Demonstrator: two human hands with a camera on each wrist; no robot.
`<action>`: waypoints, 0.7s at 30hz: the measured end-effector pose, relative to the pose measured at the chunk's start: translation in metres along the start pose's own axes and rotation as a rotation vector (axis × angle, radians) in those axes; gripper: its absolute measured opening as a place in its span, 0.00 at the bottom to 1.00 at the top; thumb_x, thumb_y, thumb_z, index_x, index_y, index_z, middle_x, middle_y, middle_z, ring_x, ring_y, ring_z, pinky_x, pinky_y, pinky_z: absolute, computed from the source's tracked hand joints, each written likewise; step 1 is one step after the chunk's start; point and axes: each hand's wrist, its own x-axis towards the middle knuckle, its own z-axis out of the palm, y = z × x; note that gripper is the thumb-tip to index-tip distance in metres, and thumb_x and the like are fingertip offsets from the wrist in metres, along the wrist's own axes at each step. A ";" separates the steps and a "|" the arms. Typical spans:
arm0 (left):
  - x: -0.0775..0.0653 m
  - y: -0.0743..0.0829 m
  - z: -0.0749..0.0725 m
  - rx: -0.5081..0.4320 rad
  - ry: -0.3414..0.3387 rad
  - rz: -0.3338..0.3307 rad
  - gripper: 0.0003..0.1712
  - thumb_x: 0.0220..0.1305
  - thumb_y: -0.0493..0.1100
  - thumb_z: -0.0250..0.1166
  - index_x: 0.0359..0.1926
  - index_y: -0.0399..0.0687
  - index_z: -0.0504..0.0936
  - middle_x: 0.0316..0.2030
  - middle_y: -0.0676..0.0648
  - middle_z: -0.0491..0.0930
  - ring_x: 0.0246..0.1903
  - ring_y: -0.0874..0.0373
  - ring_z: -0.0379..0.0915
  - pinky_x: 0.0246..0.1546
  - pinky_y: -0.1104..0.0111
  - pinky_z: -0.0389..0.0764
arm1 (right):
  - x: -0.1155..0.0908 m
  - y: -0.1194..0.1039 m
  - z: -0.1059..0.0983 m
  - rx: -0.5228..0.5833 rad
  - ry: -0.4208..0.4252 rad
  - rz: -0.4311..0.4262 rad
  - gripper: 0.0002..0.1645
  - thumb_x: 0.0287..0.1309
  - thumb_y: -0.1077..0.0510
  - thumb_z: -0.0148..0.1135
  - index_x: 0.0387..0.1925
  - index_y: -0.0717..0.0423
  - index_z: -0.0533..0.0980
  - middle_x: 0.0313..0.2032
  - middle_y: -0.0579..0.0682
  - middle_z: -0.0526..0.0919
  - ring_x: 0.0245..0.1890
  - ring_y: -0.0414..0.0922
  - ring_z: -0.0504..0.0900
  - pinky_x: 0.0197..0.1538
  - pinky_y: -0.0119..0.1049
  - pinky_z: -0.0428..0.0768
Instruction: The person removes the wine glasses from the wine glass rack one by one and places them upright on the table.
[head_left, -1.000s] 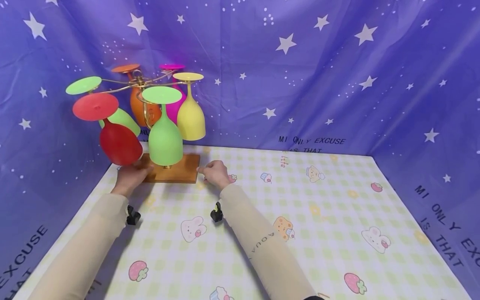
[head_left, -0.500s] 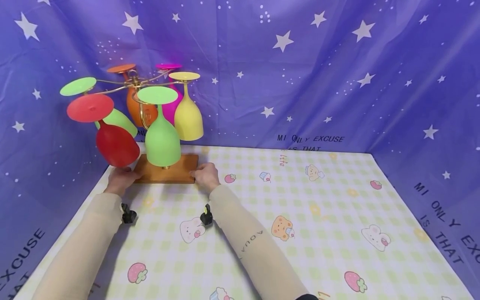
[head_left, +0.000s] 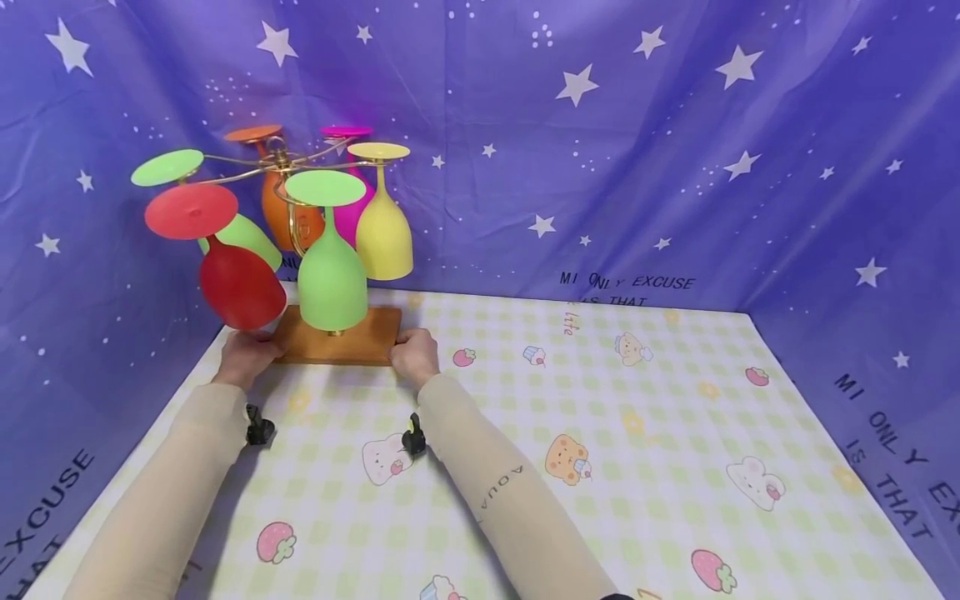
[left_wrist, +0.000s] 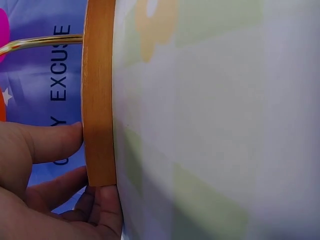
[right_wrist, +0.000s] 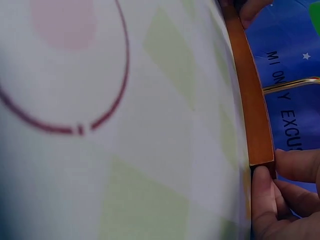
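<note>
A wine glass rack stands at the back left of the table in the head view, with a wooden base [head_left: 337,348] and a gold metal frame [head_left: 282,163]. Upside down from its arms hang a red goblet [head_left: 240,287], a front green goblet [head_left: 333,292], a yellow goblet [head_left: 386,242] and, behind, orange, magenta and green ones. My left hand [head_left: 246,358] holds the base's left end, thumb on its top face in the left wrist view. At the opposite end, my right hand [head_left: 416,357] grips the base [right_wrist: 252,110], thumb on top, fingers against the end.
A pale checked cloth [head_left: 495,417] with printed cartoon figures covers the table. Blue star-patterned curtains [head_left: 480,225] rise close behind the rack and along both sides. Small black devices sit at both cuffs.
The left hand has slid left to the base's end. The right hand has come left from beside the base and now grips it. The rack has not visibly moved on the table.
</note>
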 end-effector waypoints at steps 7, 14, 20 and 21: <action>-0.001 0.001 0.003 -0.023 0.018 -0.002 0.20 0.53 0.33 0.61 0.47 0.22 0.75 0.42 0.28 0.77 0.39 0.41 0.69 0.36 0.62 0.72 | -0.001 0.001 0.000 -0.014 -0.007 -0.038 0.06 0.52 0.61 0.67 0.34 0.56 0.84 0.34 0.48 0.84 0.38 0.45 0.79 0.41 0.34 0.78; 0.002 -0.001 0.003 -0.109 0.021 -0.037 0.22 0.52 0.29 0.62 0.50 0.25 0.73 0.45 0.30 0.73 0.40 0.44 0.67 0.38 0.64 0.73 | -0.003 0.000 0.000 -0.017 -0.011 -0.066 0.07 0.53 0.61 0.66 0.36 0.56 0.85 0.32 0.47 0.84 0.38 0.45 0.79 0.42 0.34 0.78; 0.002 -0.002 0.003 -0.097 0.003 -0.047 0.22 0.54 0.30 0.61 0.51 0.23 0.72 0.47 0.28 0.74 0.41 0.42 0.68 0.42 0.59 0.74 | -0.003 0.001 -0.001 -0.024 -0.013 -0.077 0.06 0.52 0.63 0.65 0.33 0.55 0.85 0.29 0.46 0.83 0.35 0.43 0.78 0.40 0.33 0.78; 0.002 -0.001 0.002 -0.090 0.003 -0.042 0.23 0.53 0.30 0.61 0.51 0.23 0.73 0.47 0.27 0.74 0.41 0.41 0.68 0.43 0.57 0.74 | -0.003 0.002 -0.001 -0.023 -0.015 -0.077 0.06 0.52 0.63 0.65 0.33 0.55 0.85 0.28 0.46 0.83 0.34 0.43 0.77 0.39 0.33 0.78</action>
